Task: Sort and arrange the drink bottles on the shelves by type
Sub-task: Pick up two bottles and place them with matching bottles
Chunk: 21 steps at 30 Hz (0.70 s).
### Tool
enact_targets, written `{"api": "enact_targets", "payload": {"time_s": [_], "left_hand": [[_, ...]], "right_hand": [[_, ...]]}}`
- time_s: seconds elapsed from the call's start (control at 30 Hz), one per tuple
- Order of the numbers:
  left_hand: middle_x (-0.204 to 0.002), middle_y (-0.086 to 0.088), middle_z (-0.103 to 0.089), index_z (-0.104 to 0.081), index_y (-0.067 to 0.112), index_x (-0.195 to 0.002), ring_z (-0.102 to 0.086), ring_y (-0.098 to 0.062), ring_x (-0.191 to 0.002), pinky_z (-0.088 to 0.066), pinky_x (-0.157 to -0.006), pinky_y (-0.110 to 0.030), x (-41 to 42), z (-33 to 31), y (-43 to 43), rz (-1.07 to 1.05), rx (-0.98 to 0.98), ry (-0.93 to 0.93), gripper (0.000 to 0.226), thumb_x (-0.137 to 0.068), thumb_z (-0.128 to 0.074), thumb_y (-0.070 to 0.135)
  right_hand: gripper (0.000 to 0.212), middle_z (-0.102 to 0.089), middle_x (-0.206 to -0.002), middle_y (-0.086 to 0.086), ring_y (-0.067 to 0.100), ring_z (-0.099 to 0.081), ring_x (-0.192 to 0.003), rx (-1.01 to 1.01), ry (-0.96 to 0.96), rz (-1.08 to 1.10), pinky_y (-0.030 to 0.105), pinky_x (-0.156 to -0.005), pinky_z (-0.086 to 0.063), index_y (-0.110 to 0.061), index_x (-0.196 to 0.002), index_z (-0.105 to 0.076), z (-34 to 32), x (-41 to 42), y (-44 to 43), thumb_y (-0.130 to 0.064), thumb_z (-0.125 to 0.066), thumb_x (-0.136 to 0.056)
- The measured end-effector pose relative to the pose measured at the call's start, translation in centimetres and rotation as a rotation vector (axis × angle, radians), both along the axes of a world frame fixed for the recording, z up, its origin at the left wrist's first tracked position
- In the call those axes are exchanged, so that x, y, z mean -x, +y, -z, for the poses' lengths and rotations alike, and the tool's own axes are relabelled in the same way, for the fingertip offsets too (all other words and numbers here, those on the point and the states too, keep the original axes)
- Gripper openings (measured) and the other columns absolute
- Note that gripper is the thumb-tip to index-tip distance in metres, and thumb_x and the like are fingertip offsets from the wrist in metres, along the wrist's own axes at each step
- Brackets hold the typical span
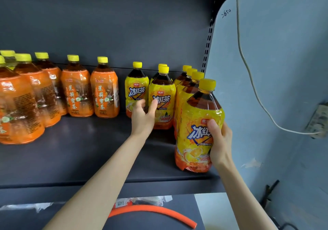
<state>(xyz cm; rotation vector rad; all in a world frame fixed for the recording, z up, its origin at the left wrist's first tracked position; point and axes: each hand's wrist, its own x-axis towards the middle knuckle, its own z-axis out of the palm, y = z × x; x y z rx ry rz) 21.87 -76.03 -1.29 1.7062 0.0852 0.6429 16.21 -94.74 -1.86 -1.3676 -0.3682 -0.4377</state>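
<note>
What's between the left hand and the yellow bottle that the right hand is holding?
One yellow-label iced tea bottle stands between the left hand and the held bottle, with the thumb against it. The head view shows this.

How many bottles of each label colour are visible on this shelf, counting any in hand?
Orange-label bottles: 6
Yellow-label bottles: 7, one of them gripped by the right hand
Total: 13
</note>
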Motion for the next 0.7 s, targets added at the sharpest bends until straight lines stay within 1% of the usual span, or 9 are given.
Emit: {"api": "enact_targets", "payload": {"time_s": [0.07, 0.1, 0.23, 0.33, 0.4, 0.47, 0.57, 0.63, 0.7], "left_hand": [[-0.112, 0.008, -0.060, -0.053, 0.019, -0.116, -0.054, -0.008, -0.110, -0.041, -0.092, -0.020, 3.1, 0.0, -0.9, 0.040, 0.059, -0.102, 0.031, -0.096, -0.044, 0.041], [-0.108, 0.011, -0.060, -0.053, 0.021, -0.114, -0.054, -0.003, -0.108, -0.041, -0.092, -0.018, 4.7, -0.1, -1.6, 0.088, 0.081, -0.136, 0.028, -0.098, -0.038, 0.040], [-0.117, 0.006, -0.061, -0.046, 0.026, -0.127, -0.058, -0.004, -0.109, -0.047, -0.091, -0.021, 8.2, 0.0, -3.3, 0.280, 0.196, -0.201, 0.048, -0.091, -0.028, 0.053], [-0.110, 0.014, -0.064, -0.042, 0.029, -0.131, -0.061, 0.000, -0.103, -0.050, -0.082, -0.020, 9.0, -0.1, -3.1, 0.301, 0.236, -0.228, 0.050, -0.086, -0.032, 0.051], [-0.106, 0.017, -0.063, -0.039, 0.028, -0.131, -0.062, 0.003, -0.099, -0.050, -0.077, -0.016, 9.0, -0.1, -2.4, 0.243, 0.206, -0.262, 0.051, -0.086, -0.039, 0.050], [-0.109, 0.016, -0.061, -0.040, 0.021, -0.134, -0.061, 0.003, -0.099, -0.049, -0.077, -0.014, 8.4, 0.1, -1.4, 0.181, 0.147, -0.296, 0.064, -0.081, -0.044, 0.057], [-0.111, 0.011, -0.063, -0.043, 0.015, -0.133, -0.062, -0.003, -0.101, -0.051, -0.080, -0.020, 7.5, 0.4, -0.5, 0.154, 0.116, -0.305, 0.073, -0.076, -0.046, 0.061], [-0.110, 0.007, -0.064, -0.047, 0.018, -0.127, -0.064, -0.004, -0.100, -0.052, -0.077, -0.019, 6.8, 0.4, -0.2, 0.179, 0.143, -0.288, 0.064, -0.077, -0.050, 0.058], [-0.106, 0.006, -0.065, -0.051, 0.027, -0.116, -0.065, -0.002, -0.095, -0.052, -0.071, -0.017, 6.2, 0.3, 0.0, 0.189, 0.164, -0.271, 0.050, -0.075, -0.056, 0.054]], "right_hand": [[0.057, -0.075, -0.078, -0.009, 0.010, -0.072, -0.069, 0.004, -0.009, -0.005, 0.019, -0.056, -0.054, -0.016, -0.099, -0.059, 0.0, 0.1, 0.3, -0.056, -0.059, -0.058], [0.056, -0.075, -0.078, -0.009, 0.010, -0.072, -0.070, 0.005, -0.014, -0.010, 0.019, -0.056, -0.054, -0.016, -0.100, -0.059, 0.0, 0.1, 0.6, -0.055, -0.059, -0.059], [0.059, -0.074, -0.093, 0.001, 0.018, -0.072, -0.085, 0.020, -0.033, -0.028, 0.030, -0.067, -0.058, -0.016, -0.109, -0.060, 0.5, 0.5, 3.0, -0.055, -0.061, -0.064], [0.056, -0.070, -0.097, -0.011, 0.008, -0.068, -0.092, 0.029, -0.045, -0.039, 0.026, -0.076, -0.056, -0.024, -0.113, -0.053, 0.6, 0.8, 5.4, -0.056, -0.060, -0.068], [0.060, -0.065, -0.093, -0.019, -0.003, -0.063, -0.088, 0.051, -0.043, -0.044, 0.021, -0.077, -0.051, -0.019, -0.114, -0.050, 0.4, 0.9, 6.9, -0.059, -0.054, -0.069], [0.063, -0.065, -0.092, -0.023, -0.006, -0.062, -0.087, 0.076, -0.027, -0.051, 0.015, -0.075, -0.049, -0.017, -0.115, -0.050, 0.3, 0.8, 7.9, -0.061, -0.050, -0.071], [0.061, -0.065, -0.105, -0.007, 0.001, -0.063, -0.096, 0.144, -0.017, -0.012, 0.019, -0.078, -0.051, -0.021, -0.113, -0.057, 0.2, 0.7, 7.6, -0.066, -0.050, -0.072], [0.057, -0.064, -0.108, -0.002, 0.007, -0.062, -0.099, 0.151, -0.035, 0.083, 0.025, -0.082, -0.052, -0.023, -0.109, -0.061, -0.1, 0.5, 6.1, -0.066, -0.053, -0.072], [0.054, -0.059, -0.111, -0.002, 0.006, -0.059, -0.098, 0.116, -0.077, 0.212, 0.022, -0.081, -0.048, -0.024, -0.108, -0.060, -0.7, 0.0, 4.4, -0.063, -0.056, -0.071]]}}
